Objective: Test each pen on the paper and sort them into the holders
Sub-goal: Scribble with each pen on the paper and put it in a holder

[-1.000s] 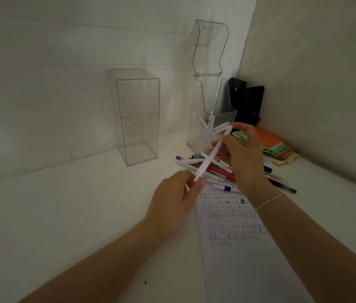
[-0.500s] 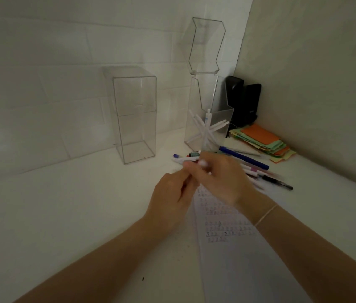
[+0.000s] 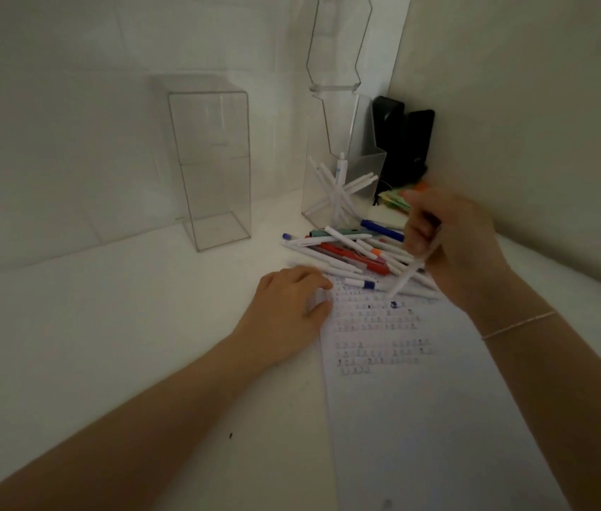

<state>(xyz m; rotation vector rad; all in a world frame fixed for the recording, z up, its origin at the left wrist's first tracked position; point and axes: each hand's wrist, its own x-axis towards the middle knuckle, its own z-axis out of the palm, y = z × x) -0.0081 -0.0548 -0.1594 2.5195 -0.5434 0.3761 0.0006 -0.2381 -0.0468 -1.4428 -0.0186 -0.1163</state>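
Head view shows the right hand (image 3: 453,245) with its fingers curled around a white pen (image 3: 407,276), which is tilted with the tip down, just above the top of the paper (image 3: 420,400). The hand is blurred, so I cannot tell if the tip touches the sheet. The left hand (image 3: 287,311) lies flat with relaxed fingers on the left edge of the paper, holding nothing. Rows of small ink marks cover the upper part of the sheet. A pile of pens (image 3: 343,252) lies just beyond the paper. Behind it stands a clear holder (image 3: 332,201) with several white pens inside. An empty clear holder (image 3: 214,167) stands to the left, well apart.
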